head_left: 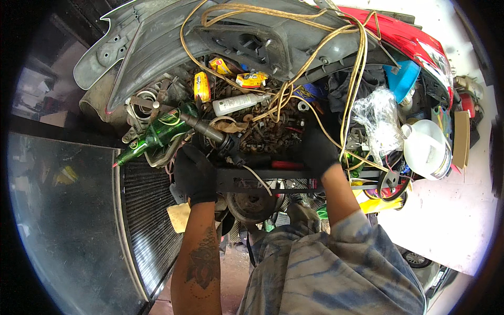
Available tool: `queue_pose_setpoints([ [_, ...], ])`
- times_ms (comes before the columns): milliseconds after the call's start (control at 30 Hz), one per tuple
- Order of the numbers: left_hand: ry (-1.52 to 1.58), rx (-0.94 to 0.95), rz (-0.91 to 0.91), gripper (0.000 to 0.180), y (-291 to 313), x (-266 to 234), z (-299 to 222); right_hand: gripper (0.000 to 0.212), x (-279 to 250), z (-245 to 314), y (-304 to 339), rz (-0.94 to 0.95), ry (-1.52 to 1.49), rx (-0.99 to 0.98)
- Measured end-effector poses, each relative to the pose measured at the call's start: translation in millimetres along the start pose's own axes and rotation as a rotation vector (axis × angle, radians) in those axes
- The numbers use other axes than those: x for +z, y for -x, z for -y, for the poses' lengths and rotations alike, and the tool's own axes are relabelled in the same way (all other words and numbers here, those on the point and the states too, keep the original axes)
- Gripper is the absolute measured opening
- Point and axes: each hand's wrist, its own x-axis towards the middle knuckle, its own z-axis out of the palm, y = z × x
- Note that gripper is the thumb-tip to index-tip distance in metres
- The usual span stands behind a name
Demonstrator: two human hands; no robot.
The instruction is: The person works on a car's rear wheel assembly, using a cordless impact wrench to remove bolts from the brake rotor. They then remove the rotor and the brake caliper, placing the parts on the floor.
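Note:
A dark metal tray [244, 179] full of rusty bolts and small metal parts [265, 139] lies in front of me. My left hand [195, 173], in a black glove, is at the tray's near left corner; its dark fingers blend into the shadow there. My right hand [318, 149], gloved alike, reaches over the right side of the tray, its fingers hidden beyond the knuckles. Just left of it lies a red handle [287, 165]. A white bottle [239, 104] rests on the parts, and a metal tube-like part [210, 131] slants down beside my left hand.
A green glass bottle [157, 132] lies at the left. Small yellow boxes [202, 86] sit at the back. A tan cord [283, 100] loops across everything, below a grey plastic car panel [157, 50]. A clear plastic bag [375, 118] and a white jug [428, 149] stand right.

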Motion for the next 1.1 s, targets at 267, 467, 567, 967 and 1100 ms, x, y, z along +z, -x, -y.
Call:
queue_pose_setpoints([
  [267, 0.031, -0.054, 0.064, 0.047, 5, 0, -12, 0.028, 49, -43, -34, -0.120, 0.170, -0.004],
  [467, 0.006, -0.025, 0.078, 0.047, 2, -4, -13, 0.029, 27, -25, -25, 0.130, 0.027, -0.064],
  [567, 0.029, 0.004, 0.044, 0.045, 4, -4, -16, 0.025, 25, -21, -17, 0.041, -0.004, -0.072],
  [967, -0.066, 0.019, 0.001, 0.042, 3, 4, -3, 0.026, -25, 20, 49, 0.115, -1.293, -0.064],
  [1100, -0.041, 0.060, 0.012, 0.046, 3, -1, 0, 0.037, -6, -6, 14, -0.120, -0.305, -0.355],
])
